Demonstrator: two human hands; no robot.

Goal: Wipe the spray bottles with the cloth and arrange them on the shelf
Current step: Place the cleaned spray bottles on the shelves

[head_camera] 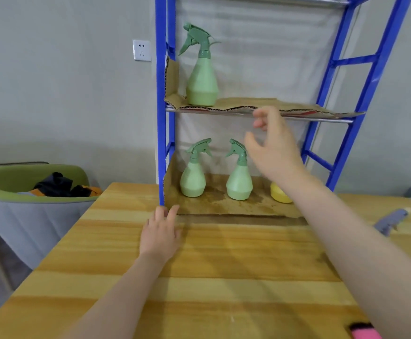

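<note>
Right hand (274, 148) is loose-open with nothing in its grip, so I'd grab the yellow bottle (279, 195) low by its body, left hand (160, 234) flat on the worktop (224, 277).

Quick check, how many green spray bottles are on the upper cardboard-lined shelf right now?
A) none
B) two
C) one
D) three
C: a single green spray bottle stands at the left end of the upper shelf; the other two green bottles stand on the lower shelf.
</note>
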